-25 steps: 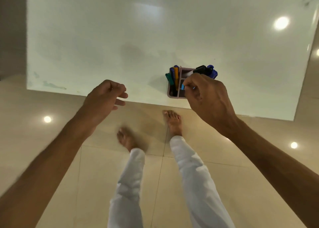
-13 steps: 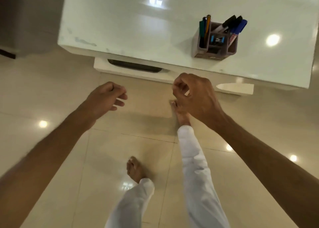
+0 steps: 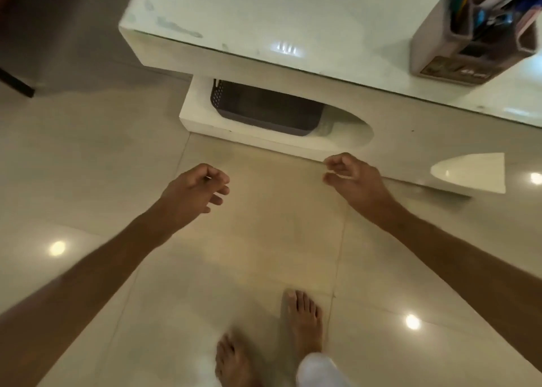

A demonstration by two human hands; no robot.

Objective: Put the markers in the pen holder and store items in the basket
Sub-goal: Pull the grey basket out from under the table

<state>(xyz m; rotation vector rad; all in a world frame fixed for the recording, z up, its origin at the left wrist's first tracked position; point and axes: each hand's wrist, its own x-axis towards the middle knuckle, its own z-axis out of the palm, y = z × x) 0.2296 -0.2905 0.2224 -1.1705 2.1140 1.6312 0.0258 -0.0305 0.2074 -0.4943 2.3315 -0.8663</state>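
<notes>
A pinkish pen holder [image 3: 440,52] stands on the white table [image 3: 293,14] at the top right, with several markers [image 3: 498,8] upright in its compartments. A dark grey perforated basket [image 3: 264,108] sits on the table's lower shelf, under the top. My left hand [image 3: 193,193] hangs over the floor in front of the shelf, fingers loosely curled and holding nothing. My right hand [image 3: 352,175] hovers near the shelf's front edge, to the right of the basket, fingers loosely curled and empty too.
The white lower shelf [image 3: 199,119] juts out onto the glossy beige tiled floor [image 3: 88,181]. My bare feet [image 3: 302,322] stand on the tiles below my hands. A dark piece of furniture [image 3: 17,87] stands at the far left.
The view has dropped and moved closer, revealing the basket under the table. My right hand came away from the pen holder and both hands lowered toward the shelf. I stepped back.
</notes>
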